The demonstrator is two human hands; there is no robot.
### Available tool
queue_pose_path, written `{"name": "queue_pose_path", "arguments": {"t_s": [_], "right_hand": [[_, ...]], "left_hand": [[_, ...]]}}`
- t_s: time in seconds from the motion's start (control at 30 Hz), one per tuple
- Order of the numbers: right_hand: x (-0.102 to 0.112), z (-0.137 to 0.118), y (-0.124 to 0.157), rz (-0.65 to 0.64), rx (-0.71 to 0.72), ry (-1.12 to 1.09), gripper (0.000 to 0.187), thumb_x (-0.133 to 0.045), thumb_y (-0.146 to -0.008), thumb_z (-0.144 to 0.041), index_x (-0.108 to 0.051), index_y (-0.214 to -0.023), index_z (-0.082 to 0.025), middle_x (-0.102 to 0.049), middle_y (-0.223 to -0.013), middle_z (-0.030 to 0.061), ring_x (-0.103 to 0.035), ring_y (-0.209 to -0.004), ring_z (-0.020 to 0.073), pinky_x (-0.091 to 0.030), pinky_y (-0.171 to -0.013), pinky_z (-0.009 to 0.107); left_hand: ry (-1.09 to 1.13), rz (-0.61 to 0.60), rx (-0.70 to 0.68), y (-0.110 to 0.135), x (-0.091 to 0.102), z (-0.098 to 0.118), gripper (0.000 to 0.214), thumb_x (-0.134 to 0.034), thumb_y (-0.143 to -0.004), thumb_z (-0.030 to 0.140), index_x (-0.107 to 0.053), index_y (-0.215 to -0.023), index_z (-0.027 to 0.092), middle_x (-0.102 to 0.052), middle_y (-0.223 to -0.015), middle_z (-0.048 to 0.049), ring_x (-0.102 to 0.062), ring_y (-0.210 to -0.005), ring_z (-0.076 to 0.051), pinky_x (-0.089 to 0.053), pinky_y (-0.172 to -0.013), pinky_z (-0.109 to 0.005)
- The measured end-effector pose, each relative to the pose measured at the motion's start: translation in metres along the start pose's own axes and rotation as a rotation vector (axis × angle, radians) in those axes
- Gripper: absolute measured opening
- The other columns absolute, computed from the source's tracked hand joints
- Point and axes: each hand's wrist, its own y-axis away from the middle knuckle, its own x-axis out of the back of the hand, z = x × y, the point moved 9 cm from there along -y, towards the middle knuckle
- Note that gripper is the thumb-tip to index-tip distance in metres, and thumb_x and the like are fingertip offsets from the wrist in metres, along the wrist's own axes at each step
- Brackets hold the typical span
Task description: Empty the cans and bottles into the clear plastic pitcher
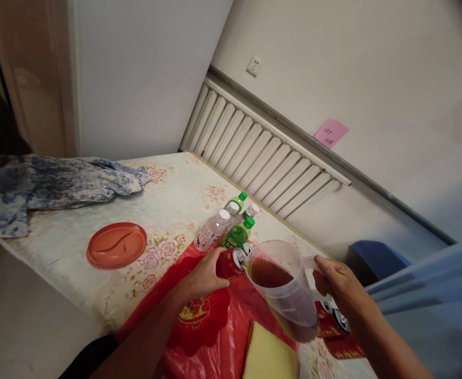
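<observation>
My right hand [339, 284] is closed round the handle of a translucent plastic pitcher [284, 305] with brown liquid in it. The pitcher leans toward the left, its lip beside the top of a red drink can [229, 265]. Fingers and thumb of my left hand [205, 276] are wrapped round that can. Whether liquid passes between pitcher and can I cannot tell. Right behind the can stand a green bottle [236, 234] with a green cap and a clear bottle [212, 231] with a white cap. Below my left hand lies a red scalloped tray [203, 337] with a gold print.
More red cans [331, 323] stand under my right forearm. A yellow pad [270, 352] lies on red plastic sheeting [225, 363] at the front. An orange lid [117, 245] and a blue-white cloth [84, 181] lie on the left. A radiator [254, 150] lines the wall.
</observation>
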Motion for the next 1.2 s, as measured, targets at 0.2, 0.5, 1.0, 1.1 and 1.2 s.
{"name": "queue_pose_path", "arguments": {"t_s": [0.2, 0.5, 1.0, 1.1, 1.2], "right_hand": [[0.0016, 0.0025, -0.0009, 0.001, 0.002, 0.000, 0.061, -0.046, -0.083, -0.068, -0.042, -0.044, -0.022, -0.039, -0.040, -0.0029, -0.032, -0.041, 0.0099, -0.026, -0.045, 0.027], [-0.0001, -0.0027, 0.0010, 0.002, -0.012, 0.034, 0.060, -0.044, -0.082, -0.070, -0.039, -0.045, -0.023, -0.037, -0.041, -0.0031, -0.029, -0.041, 0.0103, -0.024, -0.045, 0.027], [0.0022, -0.0009, 0.0003, 0.009, -0.021, 0.056, 0.061, -0.044, -0.080, -0.072, -0.040, -0.045, -0.022, -0.037, -0.039, -0.0037, -0.027, -0.040, 0.0091, -0.022, -0.045, 0.027], [0.0021, -0.0017, 0.0003, 0.010, -0.025, 0.059, 0.061, -0.043, -0.080, -0.073, -0.039, -0.045, -0.023, -0.037, -0.039, -0.0036, -0.027, -0.040, 0.0093, -0.022, -0.045, 0.027], [0.0025, -0.0013, 0.0004, 0.007, -0.028, 0.059, 0.062, -0.044, -0.081, -0.072, -0.041, -0.045, -0.022, -0.037, -0.039, -0.0036, -0.026, -0.041, 0.0092, -0.022, -0.046, 0.027]], "left_hand": [[-0.007, 0.002, -0.003, -0.0006, -0.0008, -0.0013, 0.072, -0.068, -0.063, 0.023, -0.042, -0.130, 0.029, -0.054, -0.137, -0.0017, -0.051, -0.126, -0.020, -0.040, -0.105, -0.026], [0.028, 0.005, -0.012, -0.0005, -0.0003, -0.0005, 0.071, -0.068, -0.062, 0.020, -0.043, -0.128, 0.030, -0.055, -0.136, -0.0021, -0.053, -0.124, -0.022, -0.041, -0.104, -0.029], [0.034, -0.007, -0.011, -0.0002, -0.0005, 0.0017, 0.069, -0.068, -0.062, 0.018, -0.044, -0.126, 0.029, -0.057, -0.133, -0.0016, -0.054, -0.123, -0.022, -0.042, -0.103, -0.030], [0.032, -0.001, -0.008, -0.0004, -0.0002, 0.0009, 0.070, -0.068, -0.062, 0.018, -0.044, -0.126, 0.030, -0.057, -0.134, -0.0010, -0.054, -0.123, -0.022, -0.042, -0.103, -0.031], [0.023, 0.002, -0.003, -0.0001, 0.0001, 0.0001, 0.070, -0.069, -0.062, 0.018, -0.044, -0.127, 0.031, -0.057, -0.135, -0.0001, -0.054, -0.124, -0.022, -0.042, -0.103, -0.030]]}}
